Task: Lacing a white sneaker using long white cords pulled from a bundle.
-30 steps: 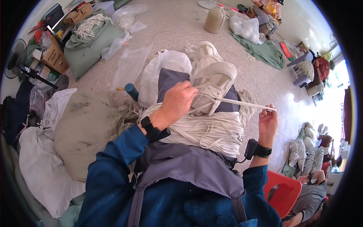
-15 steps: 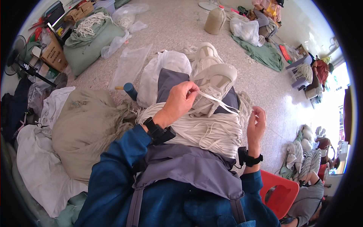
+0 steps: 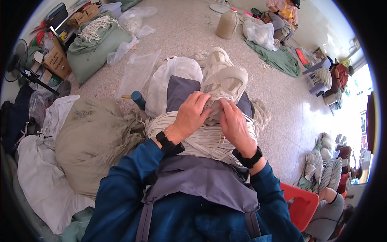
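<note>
A beige-white sneaker [image 3: 233, 80], its sole end pointing away from me, rests on my lap, with a second sneaker [image 3: 218, 59] just beyond it. My left hand [image 3: 192, 113] is closed at the left side of the near shoe's opening, thumb and fingers gripping its edge. On the other side my right hand [image 3: 235, 124] pinches by the eyelets, where a white shoelace [image 3: 221, 96] crosses; the fingertips partly hide the lace. Under both wrists lies a thick bundle of white shoelaces [image 3: 197, 143] across my grey apron [image 3: 201, 173].
A large beige sack [image 3: 86, 141] and a blue cylinder [image 3: 138, 99] are at my left. White cloth [image 3: 171, 76] lies beyond my lap. A red chair [image 3: 300, 203] stands at right, near a seated person. Farther off are a jug [image 3: 227, 24], a green sack [image 3: 96, 48] and other seated people.
My right hand has come left from the outstretched lace to the shoe's eyelets. My left hand has shifted slightly down along the shoe. The long lace is no longer stretched between the hands.
</note>
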`<state>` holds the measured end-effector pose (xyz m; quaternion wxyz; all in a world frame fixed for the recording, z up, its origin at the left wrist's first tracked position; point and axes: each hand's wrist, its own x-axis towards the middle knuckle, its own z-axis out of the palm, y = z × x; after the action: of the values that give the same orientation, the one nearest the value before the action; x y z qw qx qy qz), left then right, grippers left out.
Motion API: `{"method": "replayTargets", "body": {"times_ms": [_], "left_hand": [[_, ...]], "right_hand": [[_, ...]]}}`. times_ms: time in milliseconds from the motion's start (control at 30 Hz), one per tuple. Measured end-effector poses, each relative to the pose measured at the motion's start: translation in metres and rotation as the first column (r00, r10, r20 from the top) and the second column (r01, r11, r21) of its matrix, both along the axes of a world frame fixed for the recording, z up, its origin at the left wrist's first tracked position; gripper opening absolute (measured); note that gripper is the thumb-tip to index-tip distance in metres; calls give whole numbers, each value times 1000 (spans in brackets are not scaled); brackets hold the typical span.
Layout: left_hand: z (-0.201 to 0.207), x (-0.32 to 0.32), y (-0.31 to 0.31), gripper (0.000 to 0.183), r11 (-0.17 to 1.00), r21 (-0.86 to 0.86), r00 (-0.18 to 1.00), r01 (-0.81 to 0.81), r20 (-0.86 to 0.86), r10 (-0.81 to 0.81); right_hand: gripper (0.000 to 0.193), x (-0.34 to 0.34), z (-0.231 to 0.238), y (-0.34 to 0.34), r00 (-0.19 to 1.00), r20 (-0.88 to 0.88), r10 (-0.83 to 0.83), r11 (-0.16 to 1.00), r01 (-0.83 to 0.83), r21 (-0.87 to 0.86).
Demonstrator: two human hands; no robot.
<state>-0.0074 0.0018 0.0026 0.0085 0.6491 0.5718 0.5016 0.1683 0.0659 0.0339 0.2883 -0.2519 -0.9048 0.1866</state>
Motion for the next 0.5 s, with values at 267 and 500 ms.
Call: {"method": "replayTargets", "body": {"times_ms": [267, 500], "left_hand": [[-9, -7, 19, 34, 996, 59, 971, -69, -227, 81], [1, -11, 14, 29, 996, -29, 960, -88, -270, 77]], "right_hand": [[29, -16, 3, 17, 997, -67, -40, 997, 35, -74], [22, -24, 5, 12, 999, -14, -42, 987, 43, 152]]}}
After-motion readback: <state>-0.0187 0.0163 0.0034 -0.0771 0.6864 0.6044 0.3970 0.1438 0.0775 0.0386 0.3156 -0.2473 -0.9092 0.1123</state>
